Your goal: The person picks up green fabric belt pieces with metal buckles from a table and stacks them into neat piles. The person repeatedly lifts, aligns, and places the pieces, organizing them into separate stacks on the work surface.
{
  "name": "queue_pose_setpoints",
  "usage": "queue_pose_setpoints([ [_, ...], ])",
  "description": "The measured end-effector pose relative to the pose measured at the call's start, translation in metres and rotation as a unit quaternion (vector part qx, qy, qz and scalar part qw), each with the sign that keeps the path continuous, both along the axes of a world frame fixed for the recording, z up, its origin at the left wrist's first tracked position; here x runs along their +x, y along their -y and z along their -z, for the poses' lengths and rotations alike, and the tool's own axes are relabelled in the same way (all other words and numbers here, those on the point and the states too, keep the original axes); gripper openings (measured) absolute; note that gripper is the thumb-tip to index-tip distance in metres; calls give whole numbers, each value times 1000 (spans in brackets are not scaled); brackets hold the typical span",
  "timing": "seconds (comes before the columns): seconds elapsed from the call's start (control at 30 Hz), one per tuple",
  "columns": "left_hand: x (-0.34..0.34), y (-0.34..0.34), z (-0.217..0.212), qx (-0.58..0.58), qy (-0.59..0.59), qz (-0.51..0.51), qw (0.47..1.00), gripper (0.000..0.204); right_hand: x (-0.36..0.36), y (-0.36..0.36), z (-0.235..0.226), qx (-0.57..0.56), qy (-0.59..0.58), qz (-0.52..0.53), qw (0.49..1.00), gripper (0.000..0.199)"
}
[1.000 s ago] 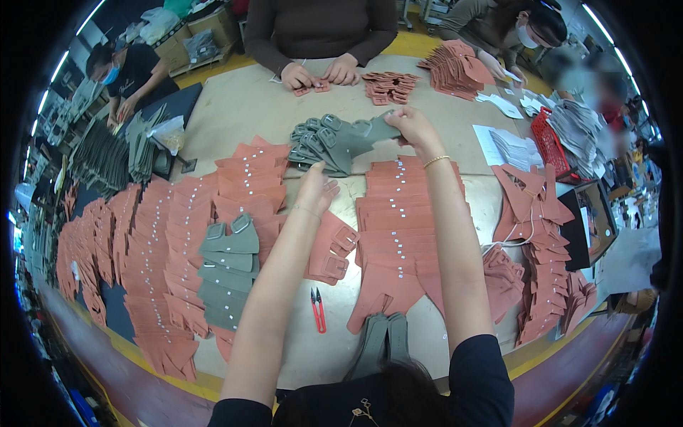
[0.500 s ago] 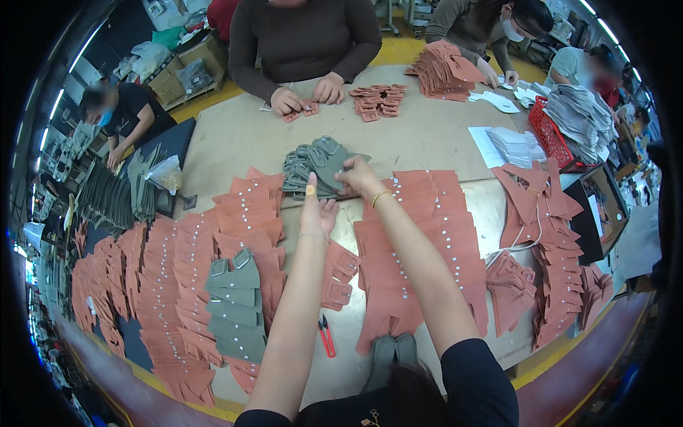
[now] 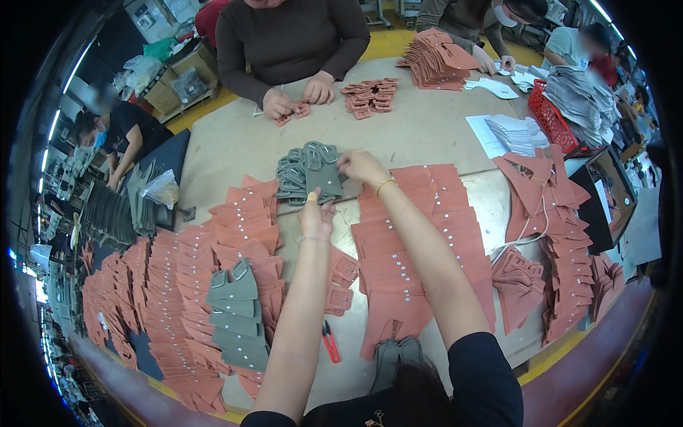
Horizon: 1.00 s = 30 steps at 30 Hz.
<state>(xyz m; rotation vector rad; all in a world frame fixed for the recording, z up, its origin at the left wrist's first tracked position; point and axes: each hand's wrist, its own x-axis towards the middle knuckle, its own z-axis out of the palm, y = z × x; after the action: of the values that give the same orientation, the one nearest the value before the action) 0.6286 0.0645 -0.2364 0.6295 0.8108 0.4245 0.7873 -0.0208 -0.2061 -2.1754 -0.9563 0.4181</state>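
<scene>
Near the table's middle lies a heap of grey-green flat pieces [image 3: 292,178] with buckle-shaped ends. Over it stands one grey-green buckle piece [image 3: 324,181], its buckle end pointing away from me. My left hand [image 3: 318,217] pinches its lower edge, thumb on the front face. My right hand [image 3: 364,169], a gold bracelet at the wrist, has its fingers closed at the piece's upper right edge; the fingertips are partly hidden. Below my hands lie a few salmon buckle pieces [image 3: 343,269] and red-handled thread snips [image 3: 330,343].
Overlapping rows of salmon panels [image 3: 420,235] flank my arms. A grey-green stack [image 3: 238,313] lies left, another grey-green bundle [image 3: 395,359] close to my body. Across the table a person's hands [image 3: 295,103] handle salmon pieces. A red basket [image 3: 551,114] and black box [image 3: 605,199] stand right.
The grey-green piece now stands more upright over the heap, its face turned toward me. Both hands stay close to it, having shifted slightly. The whole view has tilted a little.
</scene>
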Motion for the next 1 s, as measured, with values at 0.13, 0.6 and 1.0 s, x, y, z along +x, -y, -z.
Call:
queue_pose_setpoints([
  [0.13, -1, -3, 1, -13, -8, 10, 1000, 44, 5, 2, -10, -124, 79, 119, 982, 47],
  [0.6, 29, -26, -14, -134, 21, -72, 988, 47, 21, -17, -13, -119, -118, 52, 985, 51],
  [1.0, 17, -46, -42, -130, 138, -49, 981, 22, -13, 56, -101, 206, -223, 11, 953, 26],
])
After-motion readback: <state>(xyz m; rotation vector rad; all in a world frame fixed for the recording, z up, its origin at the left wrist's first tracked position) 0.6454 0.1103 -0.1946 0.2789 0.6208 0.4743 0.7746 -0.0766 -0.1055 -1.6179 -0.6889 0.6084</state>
